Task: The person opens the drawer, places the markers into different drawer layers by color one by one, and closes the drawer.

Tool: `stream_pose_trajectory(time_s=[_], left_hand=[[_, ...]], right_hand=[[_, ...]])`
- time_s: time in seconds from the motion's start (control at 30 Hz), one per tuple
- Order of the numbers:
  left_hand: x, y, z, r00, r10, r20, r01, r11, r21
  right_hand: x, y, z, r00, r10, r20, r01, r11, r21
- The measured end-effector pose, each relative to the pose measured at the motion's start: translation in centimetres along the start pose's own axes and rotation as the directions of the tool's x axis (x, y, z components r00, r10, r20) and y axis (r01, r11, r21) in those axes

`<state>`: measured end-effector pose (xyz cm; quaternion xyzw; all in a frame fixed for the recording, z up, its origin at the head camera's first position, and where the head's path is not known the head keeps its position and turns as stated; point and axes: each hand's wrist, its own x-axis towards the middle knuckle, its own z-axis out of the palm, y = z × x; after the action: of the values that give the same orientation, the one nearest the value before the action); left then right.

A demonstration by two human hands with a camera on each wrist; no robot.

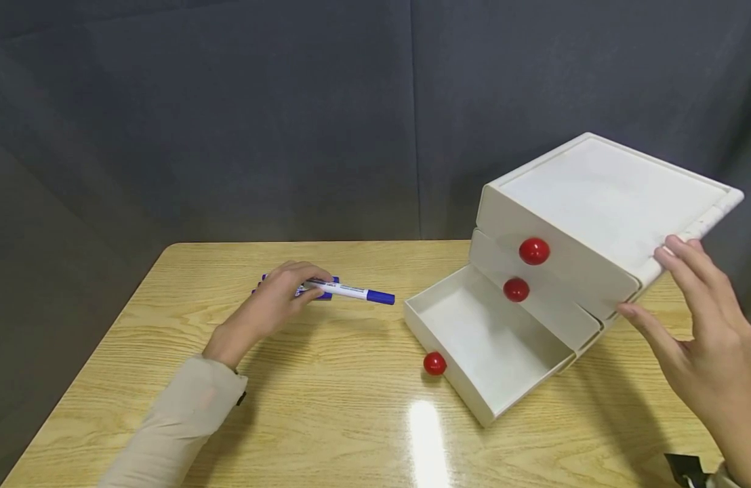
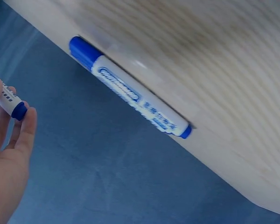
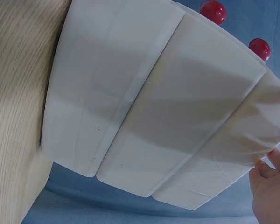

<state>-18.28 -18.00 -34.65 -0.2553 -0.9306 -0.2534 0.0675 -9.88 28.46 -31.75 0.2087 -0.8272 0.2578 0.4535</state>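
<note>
My left hand pinches a white marker with a blue cap, which points right toward the drawer unit. Beneath that hand, blue ends of other markers show on the table, mostly covered by the fingers. One lying marker appears whole in the left wrist view. The white drawer unit stands at the right, its bottom drawer pulled out and the two above closed. Fingers of my right hand rest along the unit's top right edge, the thumb by its front corner.
Red round knobs mark the drawer fronts: an upper knob, a middle knob and a bottom knob. The wooden table ends at a back edge before a dark curtain.
</note>
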Motion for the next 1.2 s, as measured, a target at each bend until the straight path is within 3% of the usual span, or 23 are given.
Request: stream_pose_trajectory(time_s=[0.63,0.9,1.2], left_hand=[[1.8,2.8,0.6,0.995,0.099,0.0,-0.099,0.995,-0.027],[2.4,4.3,1.1,0.995,0.093,0.041,-0.094,0.995,0.028],[3.2,5.7,1.9,0.991,0.109,0.074,-0.11,0.994,0.018]], right_hand=[[0.0,-0.1,0.1,1.0,-0.007,-0.017,0.008,1.0,0.006],[-0.1,0.1,0.0,1.0,-0.003,-0.002,0.003,1.0,-0.013],[-0.2,0.2,-0.1,1.0,0.011,0.0,-0.011,1.0,-0.016]])
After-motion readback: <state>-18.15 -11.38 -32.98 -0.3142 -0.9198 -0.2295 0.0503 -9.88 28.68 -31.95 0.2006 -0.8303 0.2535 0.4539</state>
